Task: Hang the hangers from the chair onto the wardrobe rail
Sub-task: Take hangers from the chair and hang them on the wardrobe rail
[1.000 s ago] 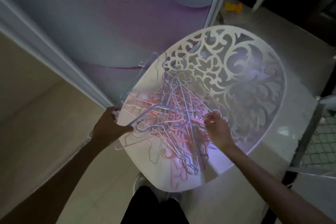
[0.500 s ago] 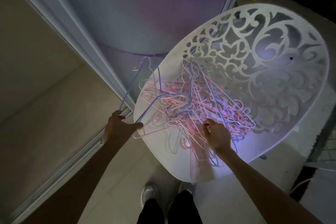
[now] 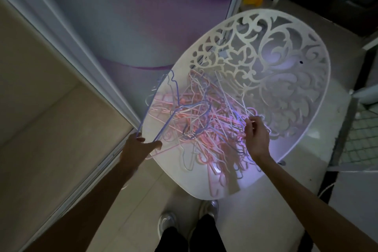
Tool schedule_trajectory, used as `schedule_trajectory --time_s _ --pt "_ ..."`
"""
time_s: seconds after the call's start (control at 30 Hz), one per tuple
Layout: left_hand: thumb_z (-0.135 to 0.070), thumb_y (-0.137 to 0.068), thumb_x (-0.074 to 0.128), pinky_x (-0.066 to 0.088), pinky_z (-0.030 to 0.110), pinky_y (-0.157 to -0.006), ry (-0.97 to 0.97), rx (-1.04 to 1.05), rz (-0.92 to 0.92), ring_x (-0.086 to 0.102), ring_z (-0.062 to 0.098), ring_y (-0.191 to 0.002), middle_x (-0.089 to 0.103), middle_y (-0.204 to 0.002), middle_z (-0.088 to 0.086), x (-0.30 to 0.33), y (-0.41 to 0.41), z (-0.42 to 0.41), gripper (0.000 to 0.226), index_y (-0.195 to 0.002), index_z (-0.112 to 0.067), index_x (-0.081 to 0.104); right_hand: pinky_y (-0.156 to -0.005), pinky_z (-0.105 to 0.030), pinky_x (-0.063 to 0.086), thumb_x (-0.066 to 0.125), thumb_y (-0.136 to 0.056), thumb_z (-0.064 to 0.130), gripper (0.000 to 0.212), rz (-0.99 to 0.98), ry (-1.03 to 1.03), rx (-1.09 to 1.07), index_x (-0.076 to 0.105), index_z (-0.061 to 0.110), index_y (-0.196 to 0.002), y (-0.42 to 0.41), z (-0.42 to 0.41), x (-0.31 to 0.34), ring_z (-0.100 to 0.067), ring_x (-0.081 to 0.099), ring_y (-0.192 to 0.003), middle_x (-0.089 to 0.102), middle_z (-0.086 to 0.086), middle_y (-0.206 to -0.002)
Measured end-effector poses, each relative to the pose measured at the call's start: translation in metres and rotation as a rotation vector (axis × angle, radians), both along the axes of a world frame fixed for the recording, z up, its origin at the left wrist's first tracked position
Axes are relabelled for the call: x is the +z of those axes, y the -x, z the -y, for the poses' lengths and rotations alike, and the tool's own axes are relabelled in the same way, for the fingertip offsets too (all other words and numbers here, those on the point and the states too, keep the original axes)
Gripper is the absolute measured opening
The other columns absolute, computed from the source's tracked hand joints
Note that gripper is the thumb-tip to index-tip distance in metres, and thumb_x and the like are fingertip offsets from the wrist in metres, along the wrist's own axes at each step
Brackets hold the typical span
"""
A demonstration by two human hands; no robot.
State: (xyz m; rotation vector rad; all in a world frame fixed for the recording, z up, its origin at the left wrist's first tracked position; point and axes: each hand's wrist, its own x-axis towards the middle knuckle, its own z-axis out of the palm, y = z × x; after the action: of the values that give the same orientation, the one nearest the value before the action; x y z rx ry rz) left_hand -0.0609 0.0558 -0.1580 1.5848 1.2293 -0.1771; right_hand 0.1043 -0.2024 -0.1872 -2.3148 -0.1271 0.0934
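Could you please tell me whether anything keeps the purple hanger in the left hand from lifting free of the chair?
Possibly: the left hand grips the thin purple wire hanger, whose far end seems caught in the tangled pink and white hangers on the white openwork chair.

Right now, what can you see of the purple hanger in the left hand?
The purple hanger is thin, apparently coated wire. It is lifted at a tilt over the chair seat's left edge. The left hand grips its lower end, and its far end overlaps the hanger pile. Whether it is snagged there is unclear.
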Motion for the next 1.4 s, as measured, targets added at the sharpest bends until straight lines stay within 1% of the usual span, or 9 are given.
schedule_trajectory --time_s 0.1,0.23,0.33,0.47,0.6,0.7,0.93,1.17,1.4 --pt "-0.032 -0.036 0.069 0.033 0.02 -0.054 0.123 0.002 0.011 0.046 0.014 -0.063 0.052 -0.084 0.004 0.024 -0.003 0.001 0.08 -0.111 -0.005 0.061 -0.06 -0.03 0.03 0.042 -0.099 0.017 0.018 0.025 -0.054 -0.044 0.053 0.003 -0.099 -0.009 -0.001 0.028 -0.017 0.039 -0.055 0.041 0.006 -0.06" --pt "-0.042 -0.023 0.066 0.031 0.025 -0.058 0.228 -0.022 0.022 0.04 0.018 -0.057 0.047 -0.059 0.002 0.059 -0.011 -0.008 0.053 -0.067 -0.015 0.054 -0.061 -0.03 0.033 0.044 -0.098 0.02 0.018 0.042 -0.066 -0.022 0.056 0.007 -0.095 -0.022 0.0 0.062 -0.01 0.039 -0.054 0.045 0.001 -0.062" --pt "-0.042 -0.025 0.069 0.032 0.031 -0.074 0.249 -0.043 0.101 0.043 0.018 -0.077 0.049 -0.077 0.008 0.078 -0.011 -0.019 0.063 -0.079 -0.013 0.056 -0.062 -0.031 0.034 0.045 -0.097 0.02 0.017 0.066 -0.054 0.027 0.057 0.008 -0.096 -0.028 0.001 0.091 -0.008 0.041 -0.053 0.049 -0.002 -0.065" --pt "-0.045 -0.029 0.066 0.028 0.029 -0.063 0.223 -0.142 0.147 0.032 0.02 -0.059 0.039 -0.062 0.007 0.11 -0.005 -0.023 0.057 -0.071 -0.008 0.053 -0.063 -0.03 0.034 0.046 -0.096 0.017 0.016 0.085 -0.022 0.044 0.059 0.008 -0.095 -0.026 0.001 0.117 -0.011 0.044 -0.055 0.052 -0.003 -0.07" --pt "-0.047 -0.026 0.063 0.037 0.026 -0.069 0.191 -0.157 0.173 0.044 0.021 -0.07 0.051 -0.078 0.011 0.136 0.006 -0.021 0.065 -0.078 -0.008 0.058 -0.068 -0.034 0.038 0.045 -0.096 0.016 0.019 0.059 0.042 0.044 0.06 0.004 -0.097 -0.029 0.003 0.142 -0.03 0.056 -0.076 0.062 -0.015 -0.082" --pt "-0.045 -0.021 0.063 0.031 0.028 -0.064 0.153 -0.117 0.137 0.039 0.017 -0.063 0.044 -0.064 0.006 0.143 0.008 -0.01 0.056 -0.066 -0.013 0.054 -0.071 -0.039 0.044 0.044 -0.096 0.019 0.021 0.097 0.221 0.086 0.059 0.005 -0.1 -0.038 0.001 0.153 -0.04 0.061 -0.09 0.067 -0.023 -0.092" --pt "-0.044 -0.026 0.068 0.027 0.027 -0.06 0.304 -0.019 0.101 0.039 0.016 -0.071 0.045 -0.075 0.003 0.121 0.012 0.031 0.054 -0.072 -0.018 0.055 -0.066 -0.037 0.037 0.038 -0.098 0.015 0.022 0.113 0.388 0.067 0.055 0.003 -0.105 -0.045 0.012 0.152 -0.044 0.059 -0.094 0.064 -0.027 -0.098" --pt "-0.047 -0.025 0.069 0.028 0.025 -0.058 0.402 0.001 0.104 0.043 0.012 -0.068 0.047 -0.08 0.0 0.099 0.011 0.059 0.066 -0.083 -0.018 0.056 -0.064 -0.037 0.035 0.037 -0.099 0.019 0.022 0.137 0.37 0.079 0.053 0.004 -0.105 -0.046 0.031 0.134 -0.045 0.059 -0.087 0.064 -0.027 -0.092" --pt "-0.046 -0.024 0.067 0.031 0.022 -0.059 0.386 -0.005 0.151 0.04 0.011 -0.065 0.044 -0.078 -0.002 0.142 0.027 0.052 0.063 -0.079 -0.018 0.055 -0.068 -0.035 0.041 0.044 -0.097 0.023 0.025 0.034 0.1 0.126 0.061 0.005 -0.102 -0.029 0.032 0.179 -0.034 0.059 -0.079 0.064 -0.013 -0.081"
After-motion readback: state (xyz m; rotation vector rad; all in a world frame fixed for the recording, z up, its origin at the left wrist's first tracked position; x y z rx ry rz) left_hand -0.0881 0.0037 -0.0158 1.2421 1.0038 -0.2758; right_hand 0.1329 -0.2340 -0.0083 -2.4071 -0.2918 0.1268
